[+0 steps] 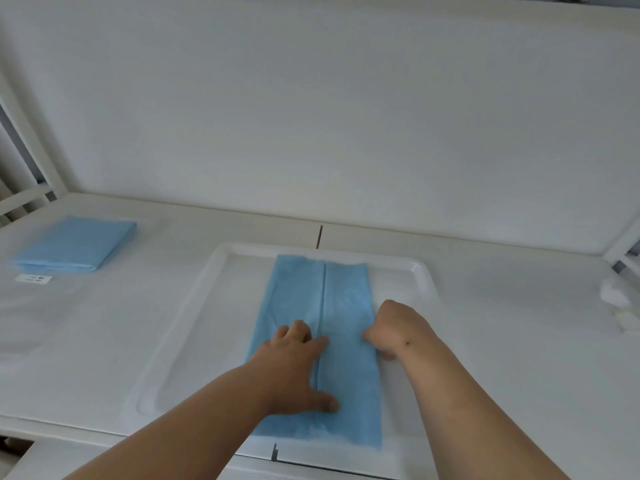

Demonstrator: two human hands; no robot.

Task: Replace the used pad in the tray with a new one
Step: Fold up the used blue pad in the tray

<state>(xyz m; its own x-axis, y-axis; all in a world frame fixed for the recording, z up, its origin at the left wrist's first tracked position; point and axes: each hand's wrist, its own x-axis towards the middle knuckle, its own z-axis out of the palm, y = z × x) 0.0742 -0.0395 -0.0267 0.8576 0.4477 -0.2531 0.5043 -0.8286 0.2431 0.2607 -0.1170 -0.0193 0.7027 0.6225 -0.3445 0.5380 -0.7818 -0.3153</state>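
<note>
A white tray (194, 306) lies on the white table in front of me. Down its middle runs a blue pad (341, 299), folded into a long strip with its two flaps meeting at a centre seam. My left hand (294, 368) presses flat on the left flap, fingers spread beside the seam. My right hand (394, 329) is curled at the strip's right edge and grips the right flap there. A stack of folded blue pads (74, 244) sits at the far left of the table.
A white wall panel rises behind the table. A small white label (33, 279) lies in front of the pad stack. Crumpled white material (620, 303) sits at the table's right edge. White frame bars stand at both sides.
</note>
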